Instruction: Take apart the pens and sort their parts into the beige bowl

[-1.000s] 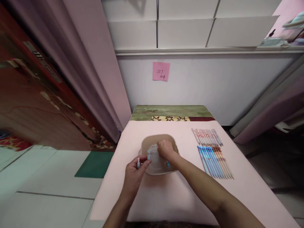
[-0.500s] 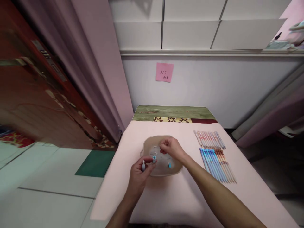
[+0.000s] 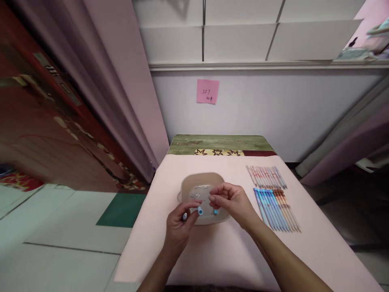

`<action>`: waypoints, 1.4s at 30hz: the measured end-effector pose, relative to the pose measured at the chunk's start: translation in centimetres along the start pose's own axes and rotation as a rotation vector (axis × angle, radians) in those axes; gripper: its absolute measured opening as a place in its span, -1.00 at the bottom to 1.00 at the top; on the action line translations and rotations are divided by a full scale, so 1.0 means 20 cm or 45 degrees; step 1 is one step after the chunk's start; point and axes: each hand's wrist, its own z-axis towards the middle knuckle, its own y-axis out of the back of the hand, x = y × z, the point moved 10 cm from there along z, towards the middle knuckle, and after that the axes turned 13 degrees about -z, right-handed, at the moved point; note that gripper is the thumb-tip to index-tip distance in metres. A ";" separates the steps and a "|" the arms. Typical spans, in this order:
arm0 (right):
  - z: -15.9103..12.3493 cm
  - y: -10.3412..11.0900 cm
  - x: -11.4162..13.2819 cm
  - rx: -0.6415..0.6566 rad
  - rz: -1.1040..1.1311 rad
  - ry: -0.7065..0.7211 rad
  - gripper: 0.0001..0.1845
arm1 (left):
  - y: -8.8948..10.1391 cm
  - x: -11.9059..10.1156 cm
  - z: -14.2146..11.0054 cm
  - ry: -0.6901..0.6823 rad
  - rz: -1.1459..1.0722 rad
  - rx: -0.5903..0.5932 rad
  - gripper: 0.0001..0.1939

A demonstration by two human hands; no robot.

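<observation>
Leftward, has open room on pink cloth from tan bin to cloth edge at nine o'clock. With curled left hand, holds a pale piece and, over the bin's seven o'clock side, pinches a light-blue tube, open end and long axis toward five o'clock. With right hand over three o'clock, presses fingertips together; cannot tell on what. Beyond, shows pens slanting likewise.

the basin looks like smooth plastic with a soft sheen; the pens and the short tube look like slick plastic. the surface has a smooth, matt cover. the note looks like matt paper, the curtain like cloth, the door like glossy wood with a metal lock plate.
</observation>
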 end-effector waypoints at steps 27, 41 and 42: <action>-0.27 -0.11 0.38 -0.197 -1.097 0.892 -0.85 | -0.03 0.02 -0.01 -0.044 0.112 0.121 -0.87; -0.29 -0.04 0.37 -0.269 -1.069 0.849 -0.90 | -0.08 0.11 -0.05 0.240 -0.111 0.125 -0.82; -0.30 -0.06 0.37 -0.266 -1.099 0.882 -0.93 | -0.09 0.10 -0.05 0.243 -0.110 0.129 -0.82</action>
